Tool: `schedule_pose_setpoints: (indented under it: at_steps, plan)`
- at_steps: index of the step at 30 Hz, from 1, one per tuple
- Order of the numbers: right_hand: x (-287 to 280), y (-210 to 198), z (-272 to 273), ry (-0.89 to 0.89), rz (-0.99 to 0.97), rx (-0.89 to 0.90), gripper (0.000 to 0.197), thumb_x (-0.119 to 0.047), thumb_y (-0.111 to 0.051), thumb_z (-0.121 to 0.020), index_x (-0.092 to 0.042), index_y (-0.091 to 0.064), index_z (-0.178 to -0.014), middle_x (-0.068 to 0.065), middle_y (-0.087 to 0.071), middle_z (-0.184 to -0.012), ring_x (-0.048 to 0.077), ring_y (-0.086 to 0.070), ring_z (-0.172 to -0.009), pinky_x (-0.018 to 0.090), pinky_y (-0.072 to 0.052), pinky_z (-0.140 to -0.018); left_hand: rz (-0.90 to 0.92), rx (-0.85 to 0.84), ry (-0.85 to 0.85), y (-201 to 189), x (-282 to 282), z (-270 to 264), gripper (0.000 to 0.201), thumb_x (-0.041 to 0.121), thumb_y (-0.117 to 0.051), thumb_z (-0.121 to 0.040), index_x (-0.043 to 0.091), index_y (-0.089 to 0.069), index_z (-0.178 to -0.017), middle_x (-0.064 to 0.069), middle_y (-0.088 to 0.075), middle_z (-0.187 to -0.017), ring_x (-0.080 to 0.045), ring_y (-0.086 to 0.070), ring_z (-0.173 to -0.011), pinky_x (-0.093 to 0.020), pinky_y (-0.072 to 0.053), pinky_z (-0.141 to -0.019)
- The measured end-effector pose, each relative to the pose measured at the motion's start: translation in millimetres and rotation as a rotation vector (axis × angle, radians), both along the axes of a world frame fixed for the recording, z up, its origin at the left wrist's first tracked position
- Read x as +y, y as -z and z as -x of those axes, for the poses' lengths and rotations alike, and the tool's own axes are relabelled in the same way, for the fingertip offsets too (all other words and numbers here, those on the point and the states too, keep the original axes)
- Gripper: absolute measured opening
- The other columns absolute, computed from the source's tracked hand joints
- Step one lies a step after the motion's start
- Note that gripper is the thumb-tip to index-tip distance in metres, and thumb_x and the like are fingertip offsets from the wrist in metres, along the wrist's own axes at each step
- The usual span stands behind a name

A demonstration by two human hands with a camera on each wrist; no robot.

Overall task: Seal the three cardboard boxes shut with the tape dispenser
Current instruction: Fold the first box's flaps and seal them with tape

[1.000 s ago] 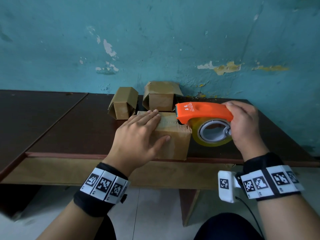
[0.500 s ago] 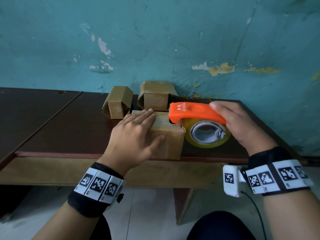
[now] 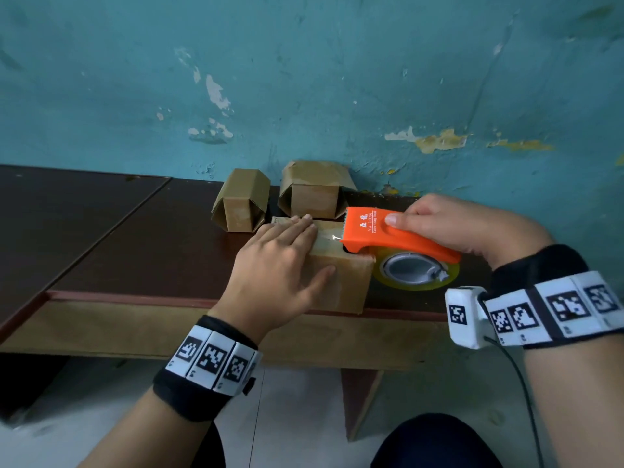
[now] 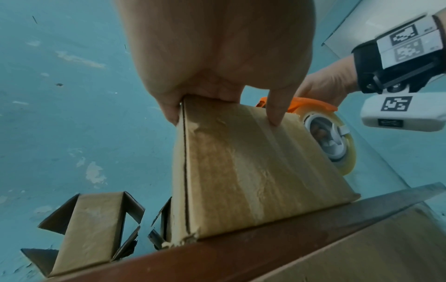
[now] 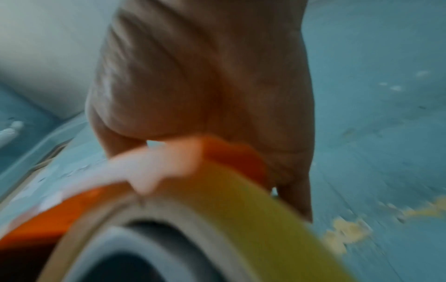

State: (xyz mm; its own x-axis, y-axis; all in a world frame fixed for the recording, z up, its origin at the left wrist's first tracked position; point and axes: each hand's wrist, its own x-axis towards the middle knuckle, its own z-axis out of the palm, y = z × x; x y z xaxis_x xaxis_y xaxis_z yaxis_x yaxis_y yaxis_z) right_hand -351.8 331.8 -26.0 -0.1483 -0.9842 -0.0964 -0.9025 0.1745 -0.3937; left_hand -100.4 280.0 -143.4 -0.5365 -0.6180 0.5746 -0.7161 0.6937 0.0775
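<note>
My left hand [image 3: 277, 268] lies flat with straight fingers on the near box [image 3: 341, 282], right at the tabletop [image 3: 141, 251] edge. My right hand [image 3: 452, 224] grips the orange tape dispenser [image 3: 388, 234], its blade over the top. If I yank, the box probably slides off the edge, or the tape wrinkles. The other two boxes [image 3: 241, 201] [image 3: 312, 190] sit unsealed near the wall.

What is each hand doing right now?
Left hand: open, flat fingers pressing the nearest cardboard box.
Right hand: gripping the orange tape dispenser.
</note>
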Motion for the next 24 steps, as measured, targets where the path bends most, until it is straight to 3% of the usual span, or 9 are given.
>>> schedule_pose_setpoints:
  at_steps: [3, 5, 7, 9, 12, 17, 18, 21, 24]
  plan:
    - [-1.9, 0.4, -11.6, 0.009, 0.027, 0.122, 0.042, -0.043, -0.053, -0.105, -0.003, -0.066, -0.108, 0.020, -0.067, -0.106, 0.034, -0.066, -0.090, 0.043, -0.051, -0.082, 0.005, -0.005, 0.002, 0.2, 0.2, 0.3, 0.071, 0.061, -0.047, -0.097, 0.009, -0.063, -0.142, -0.008, -0.058, -0.151, -0.022, -0.053, -0.142, -0.038, -0.039, -0.118]
    - [-5.7, 9.7, -16.9, -0.019, 0.111, 0.244, 0.025, -0.034, -0.054, -0.105, -0.009, -0.048, -0.101, 0.015, -0.054, -0.103, 0.029, -0.056, -0.089, 0.041, -0.047, -0.078, 0.004, -0.008, 0.001, 0.1, 0.6, 0.2, 0.072, 0.061, -0.046, -0.097, 0.008, -0.062, -0.142, -0.008, -0.059, -0.151, -0.022, -0.053, -0.142, -0.040, -0.039, -0.118]
    - [-5.5, 19.0, -17.1, -0.067, 0.185, 0.314, 0.019, -0.029, -0.053, -0.106, -0.017, -0.041, -0.099, 0.009, -0.048, -0.104, 0.025, -0.052, -0.094, 0.044, -0.049, -0.084, -0.002, -0.007, -0.003, -0.4, 1.3, 0.4, 0.072, 0.061, -0.045, -0.097, 0.008, -0.062, -0.142, -0.008, -0.058, -0.151, -0.023, -0.053, -0.142, -0.040, -0.039, -0.118]
    - [-3.8, 15.4, -13.7, -0.025, 0.158, 0.117, 0.019, -0.033, -0.051, -0.107, -0.014, -0.053, -0.103, 0.008, -0.052, -0.107, 0.025, -0.053, -0.098, 0.044, -0.045, -0.090, -0.006, -0.004, -0.001, -0.3, 1.0, 0.0, 0.071, 0.061, -0.045, -0.097, 0.009, -0.062, -0.142, -0.008, -0.058, -0.152, -0.023, -0.053, -0.142, -0.039, -0.039, -0.118]
    - [-8.6, 9.5, 6.1, -0.073, -0.003, -0.240, 0.054, -0.057, -0.062, -0.087, -0.005, -0.071, -0.098, 0.012, -0.071, -0.091, 0.025, -0.067, -0.079, 0.045, -0.048, -0.088, -0.005, 0.006, 0.012, -0.3, 0.3, -0.6, 0.071, 0.061, -0.046, -0.096, 0.009, -0.062, -0.142, -0.008, -0.058, -0.151, -0.023, -0.053, -0.142, -0.038, -0.037, -0.117]
    - [-11.8, 8.7, 21.1, -0.114, -0.178, -0.416, 0.077, -0.067, -0.076, -0.063, 0.001, -0.076, -0.100, 0.025, -0.077, -0.088, 0.029, -0.074, -0.068, 0.035, -0.060, -0.070, -0.007, -0.002, 0.007, -0.9, 1.0, -1.3, 0.071, 0.061, -0.046, -0.096, 0.010, -0.061, -0.144, -0.006, -0.057, -0.153, -0.021, -0.052, -0.143, -0.037, -0.035, -0.118]
    - [-12.1, 9.6, 22.9, -0.108, -0.196, -0.447, 0.081, -0.066, -0.079, -0.062, 0.005, -0.074, -0.101, 0.028, -0.075, -0.086, 0.029, -0.073, -0.065, 0.034, -0.061, -0.064, -0.006, -0.002, 0.006, -1.1, 1.1, -1.1, 0.071, 0.061, -0.046, -0.096, 0.010, -0.061, -0.144, -0.006, -0.057, -0.153, -0.021, -0.052, -0.143, -0.036, -0.035, -0.118]
    - [-10.1, 8.4, 21.3, -0.093, -0.207, -0.495, 0.068, -0.054, -0.082, -0.076, 0.010, -0.070, -0.097, 0.024, -0.070, -0.070, 0.024, -0.069, -0.051, 0.029, -0.058, -0.050, -0.005, 0.002, 0.015, -2.0, 1.1, -1.8, 0.071, 0.061, -0.046, -0.096, 0.010, -0.061, -0.144, -0.007, -0.058, -0.152, -0.022, -0.053, -0.142, -0.036, -0.036, -0.117]
    - [-11.1, 7.5, 20.7, -0.086, -0.184, -0.490, 0.078, -0.065, -0.083, -0.068, 0.008, -0.071, -0.092, 0.026, -0.068, -0.068, 0.024, -0.067, -0.049, 0.030, -0.057, -0.048, -0.008, -0.004, 0.021, -2.2, 0.5, -3.0, 0.072, 0.062, -0.046, -0.097, 0.010, -0.061, -0.144, -0.006, -0.057, -0.153, -0.021, -0.052, -0.143, -0.035, -0.036, -0.118]
